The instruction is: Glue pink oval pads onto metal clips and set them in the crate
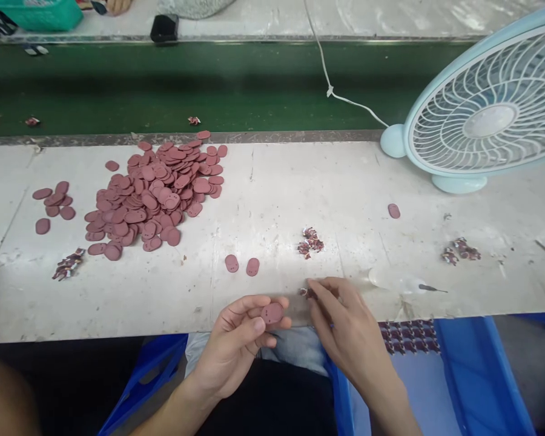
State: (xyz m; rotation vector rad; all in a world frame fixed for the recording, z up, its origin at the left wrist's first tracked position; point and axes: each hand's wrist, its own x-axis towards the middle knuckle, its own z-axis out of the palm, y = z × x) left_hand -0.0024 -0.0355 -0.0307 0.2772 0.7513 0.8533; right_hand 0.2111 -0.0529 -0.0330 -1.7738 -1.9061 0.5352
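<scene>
Between the thumb and fingers of my left hand (243, 339) is a flat maroon oval disc (272, 313) with small holes. My right hand (345, 318), just to the right of it, pinches a small dark maroon figure-like piece (304, 292) with light bits, mostly covered by the fingers. The two held pieces are apart. Beyond my hands, a little cluster of similar small pieces (310, 242) lies on the white table (277, 194). Two loose oval discs, one of them here (252, 267), rest just past my left hand.
A big heap of maroon discs (154, 194) fills the left middle. A light blue fan (485, 115) stands back right, its white cord (322, 60) crossing a green channel (254, 91). A blue tray (472, 363) with rows of small pieces sits below the table edge. Another person's hand (118, 6) shows far left.
</scene>
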